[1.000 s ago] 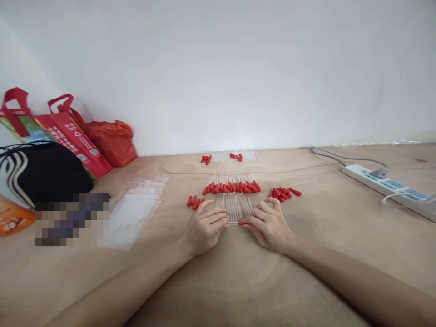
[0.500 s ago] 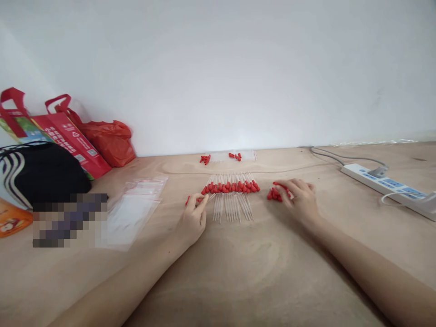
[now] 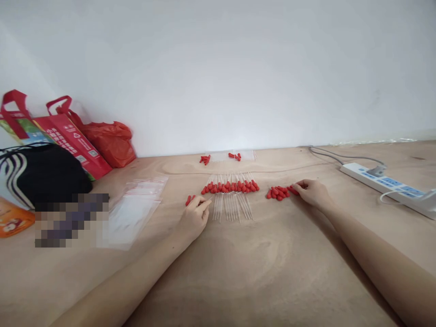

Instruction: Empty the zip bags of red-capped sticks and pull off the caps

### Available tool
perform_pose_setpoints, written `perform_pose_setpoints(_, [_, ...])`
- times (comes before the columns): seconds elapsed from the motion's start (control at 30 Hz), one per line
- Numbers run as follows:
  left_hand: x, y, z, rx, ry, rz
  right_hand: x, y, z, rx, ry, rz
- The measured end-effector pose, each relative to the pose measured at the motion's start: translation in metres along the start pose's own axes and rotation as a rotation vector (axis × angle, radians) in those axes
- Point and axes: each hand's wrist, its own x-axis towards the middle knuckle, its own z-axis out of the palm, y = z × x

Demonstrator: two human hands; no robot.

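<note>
Thumb and fingers of my right hand (image 3: 311,193) are pinched on a red rubber-looking bulb at the right end of a small pile of red bulbs (image 3: 278,193). My left hand (image 3: 195,219) is closed just left of the central row, and a thin clear tube (image 3: 210,200) pokes from its fingertips. Several more red bulbs (image 3: 190,200) lie against its far side, partly hidden by the fingers. Between the hands, red bulbs (image 3: 231,186) lie side by side in a row. Thin clear tubes (image 3: 232,209) stretch out from this row toward me and away from me.
Farther back, two small red clusters (image 3: 205,159) lie by a clear plastic bag (image 3: 220,156). Clear zip bags (image 3: 136,213) are on the left, near a black bag (image 3: 47,175) and red bags (image 3: 109,141). A power strip (image 3: 388,184) with cables sits at right.
My right hand has shifted right, off the top of the pile, and now pinches a bulb at its right end. My left hand has stayed nearly in place, its fingers slightly turned.
</note>
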Motion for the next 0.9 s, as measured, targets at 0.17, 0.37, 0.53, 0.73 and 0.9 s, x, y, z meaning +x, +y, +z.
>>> perform_pose_setpoints(0.17, [0.001, 0.006, -0.002, -0.044, -0.042, -0.020, 0.000, -0.003, 0.000, 0.040, -0.051, 0.019])
perform_pose_setpoints(0.37, [0.002, 0.009, -0.004, -0.081, -0.085, 0.002, 0.002, 0.002, 0.001, 0.129, -0.134, 0.098])
perform_pose_setpoints(0.53, [0.001, 0.009, -0.005, -0.080, -0.086, 0.003, 0.007, 0.012, -0.005, 0.098, -0.112, 0.099])
perform_pose_setpoints(0.73, [0.001, 0.009, -0.004, -0.084, -0.074, 0.007, 0.008, 0.020, 0.000, 0.295, -0.215, 0.114])
perform_pose_setpoints(0.9, [0.001, 0.009, -0.005, -0.085, -0.070, 0.012, 0.003, 0.010, -0.002, 0.235, -0.170, 0.094])
